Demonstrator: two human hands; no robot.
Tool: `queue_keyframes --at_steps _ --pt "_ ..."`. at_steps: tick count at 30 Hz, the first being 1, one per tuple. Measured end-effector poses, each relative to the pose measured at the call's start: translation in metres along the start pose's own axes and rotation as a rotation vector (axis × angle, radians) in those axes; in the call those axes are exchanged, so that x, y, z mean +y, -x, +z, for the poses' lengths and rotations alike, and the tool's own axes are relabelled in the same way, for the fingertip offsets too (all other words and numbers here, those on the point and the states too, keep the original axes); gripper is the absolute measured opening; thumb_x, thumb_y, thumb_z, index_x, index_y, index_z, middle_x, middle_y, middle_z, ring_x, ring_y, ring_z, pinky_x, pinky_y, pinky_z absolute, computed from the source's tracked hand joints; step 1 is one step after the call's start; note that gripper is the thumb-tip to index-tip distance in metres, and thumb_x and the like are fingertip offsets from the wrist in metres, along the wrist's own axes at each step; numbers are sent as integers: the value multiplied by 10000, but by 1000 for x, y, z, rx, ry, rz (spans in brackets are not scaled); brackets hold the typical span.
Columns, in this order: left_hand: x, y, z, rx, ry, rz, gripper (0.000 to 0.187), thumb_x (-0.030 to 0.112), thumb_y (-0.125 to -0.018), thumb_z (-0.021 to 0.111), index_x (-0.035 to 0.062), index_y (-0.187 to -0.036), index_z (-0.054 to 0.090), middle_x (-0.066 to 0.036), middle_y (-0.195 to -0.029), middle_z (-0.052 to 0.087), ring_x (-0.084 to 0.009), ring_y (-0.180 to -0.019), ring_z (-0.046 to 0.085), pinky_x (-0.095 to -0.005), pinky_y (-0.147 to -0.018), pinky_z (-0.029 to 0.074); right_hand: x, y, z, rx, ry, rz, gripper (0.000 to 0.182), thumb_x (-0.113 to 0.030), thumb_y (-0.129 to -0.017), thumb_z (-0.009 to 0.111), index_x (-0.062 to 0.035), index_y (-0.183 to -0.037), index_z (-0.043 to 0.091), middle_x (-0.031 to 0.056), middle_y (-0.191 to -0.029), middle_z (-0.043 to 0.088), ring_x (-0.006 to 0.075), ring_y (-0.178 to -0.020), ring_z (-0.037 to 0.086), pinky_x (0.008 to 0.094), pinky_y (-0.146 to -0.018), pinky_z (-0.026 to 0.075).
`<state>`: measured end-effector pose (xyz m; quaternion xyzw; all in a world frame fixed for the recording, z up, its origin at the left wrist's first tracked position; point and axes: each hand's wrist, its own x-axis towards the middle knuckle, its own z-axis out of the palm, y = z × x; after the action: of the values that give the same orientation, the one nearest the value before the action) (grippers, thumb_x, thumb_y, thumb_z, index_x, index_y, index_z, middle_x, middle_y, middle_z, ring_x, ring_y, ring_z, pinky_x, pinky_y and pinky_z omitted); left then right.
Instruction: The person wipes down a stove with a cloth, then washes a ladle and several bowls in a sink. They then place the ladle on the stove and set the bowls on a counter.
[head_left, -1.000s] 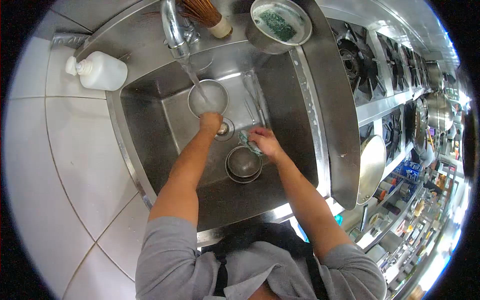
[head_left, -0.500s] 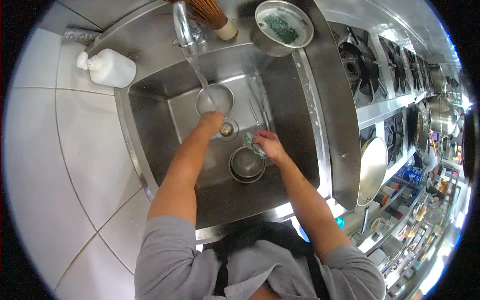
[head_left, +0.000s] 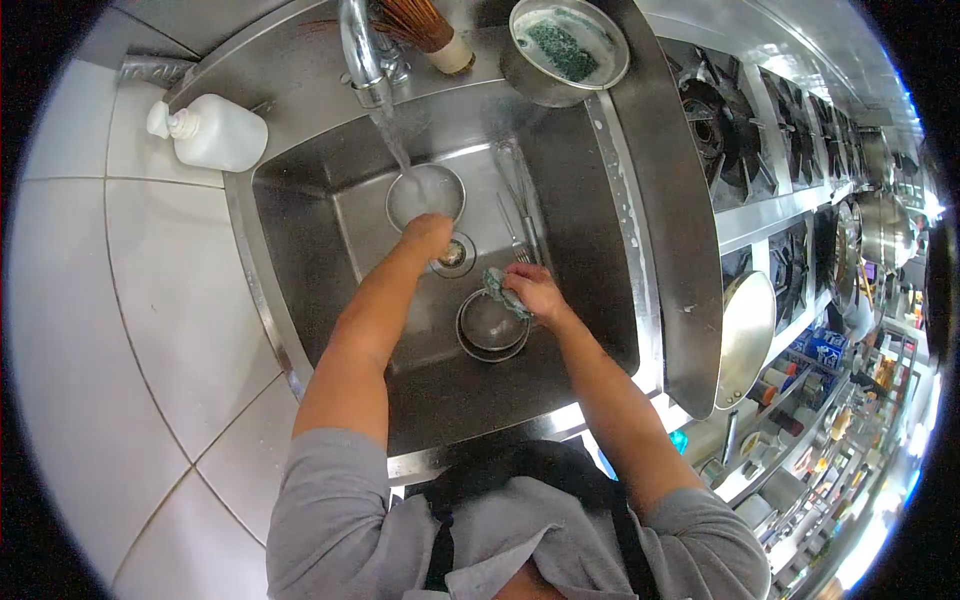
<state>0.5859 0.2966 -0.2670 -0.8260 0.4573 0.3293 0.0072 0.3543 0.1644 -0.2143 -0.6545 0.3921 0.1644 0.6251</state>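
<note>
Water runs from the faucet (head_left: 361, 50) into a round metal bowl (head_left: 425, 195) in the sink. My left hand (head_left: 430, 236) grips that bowl at its near rim, with the fingertips partly hidden. Closed around a green and white cloth or scrubber (head_left: 500, 290), my right hand (head_left: 534, 290) is over the rim of two nested metal bowls (head_left: 493, 325). Those bowls sit on the sink floor, nearer to me than the drain (head_left: 452, 253). A fork (head_left: 517, 240) and a whisk (head_left: 527, 215) lie to the right of the drain.
A white pump bottle (head_left: 222, 133) stands on the left ledge. Behind the sink are a bristle brush (head_left: 430, 35) and a metal pot (head_left: 548, 85) with a green scrubber in suds. Stove burners (head_left: 720, 130) and a large pan (head_left: 746, 340) are on the right.
The water stream splashes more widely in the bowl. Both hands keep nearly the same places, and the view has shifted slightly.
</note>
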Motion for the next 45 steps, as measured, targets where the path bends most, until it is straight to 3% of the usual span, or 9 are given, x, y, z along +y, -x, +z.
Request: queue_keyframes --at_steps 12,16,22,24,27,31,36,41,45 --pt "-1 10 -65 649 346 -386 221 183 -891 528 33 -949 679 -214 -883 692 -337 -838 688 -434 -730 539 -34 17 -5 93 -141 41 410 -259 -848 652 -26 -1186 647 86 -985 684 168 -849 605 312 -812 493" --pt "-19 13 -63 724 1487 -401 361 305 -995 464 -10 -982 638 -118 -852 677 -221 -739 617 -411 -695 493 -102 9 32 349 -327 -389 423 -223 -845 679 -31 -1219 626 121 -937 670 197 -819 602 347 -798 497" --pt "60 113 -136 650 1488 -402 427 409 -998 495 3 -1017 626 -104 -930 650 -191 -795 603 -374 -697 487 -209 -3 47 858 694 -1235 414 -227 -890 639 22 -1219 609 136 -987 658 189 -918 603 316 -764 500" --pt "33 109 -107 568 1445 -239 467 429 -995 492 -12 -1114 591 -106 -1056 647 -208 -819 618 -433 -750 507 -215 -34 28 220 -35 -281 389 -239 -906 617 8 -1207 618 129 -963 667 196 -889 617 325 -797 494" --pt "28 125 -129 881 2110 -344 467 428 -995 493 -8 -1126 596 -103 -1062 654 -214 -876 632 -431 -789 515 -192 -47 28 53 -191 -144 416 -329 -911 556 -53 -1214 632 260 -1230 589 327 -1154 576 396 -1033 402" --pt "37 85 -70 1116 1825 -252 445 358 -1021 452 -43 -1189 546 -157 -1152 620 -275 -905 649 -367 -796 531 -188 8 83 524 602 -1096 422 -322 -952 514 -52 -1267 592 252 -1216 602 327 -1186 567 390 -1055 400" --pt "40 141 -107 737 1721 -339 491 485 -949 571 11 -929 696 -90 -884 687 -173 -761 641 -314 -744 520 -223 -21 7 -58 -104 -26 672 -465 -824 722 56 -1224 582 178 -1250 609 274 -1097 602 356 -963 470" --pt "20 113 -97 669 1926 -344 708 644 -897 528 -14 -1137 633 -157 -1130 653 -249 -1045 630 -401 -866 512 -214 -26 -1 394 -3 -363 669 -312 -746 839 105 -1196 572 177 -1069 667 235 -947 652 310 -844 515" --pt "41 112 -111 -105 2482 -121 805 685 -856 488 16 -1302 520 -185 -1297 564 -349 -1184 546 -520 -986 456 -279 37 -9 -58 519 -627 594 -368 -776 798 11 -1195 613 163 -1046 683 222 -940 660 350 -846 519"
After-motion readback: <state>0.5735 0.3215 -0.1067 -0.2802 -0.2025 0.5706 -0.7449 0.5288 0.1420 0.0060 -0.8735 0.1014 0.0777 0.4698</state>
